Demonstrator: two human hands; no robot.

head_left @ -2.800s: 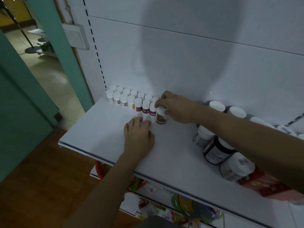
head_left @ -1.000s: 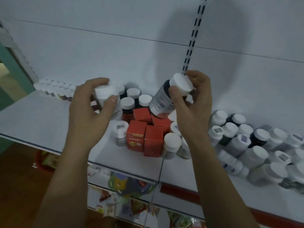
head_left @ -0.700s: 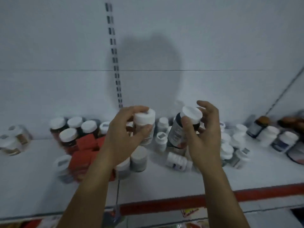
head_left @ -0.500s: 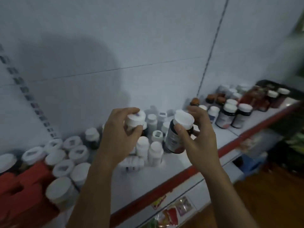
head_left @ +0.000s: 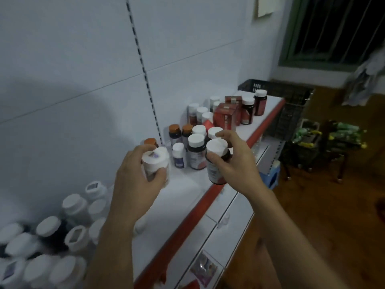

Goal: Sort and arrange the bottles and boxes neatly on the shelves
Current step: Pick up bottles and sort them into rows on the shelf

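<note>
Bottles sit one in each grip above the white shelf: the left hand curls round a white bottle, and the right hand clasps a dark white-capped bottle over the shelf's red front edge. Just behind stand more capped bottles, red boxes farther along, and a crowd of white-capped bottles at lower left

left hand: raised, fingers curled, gripping | right hand: raised, gripping
</note>
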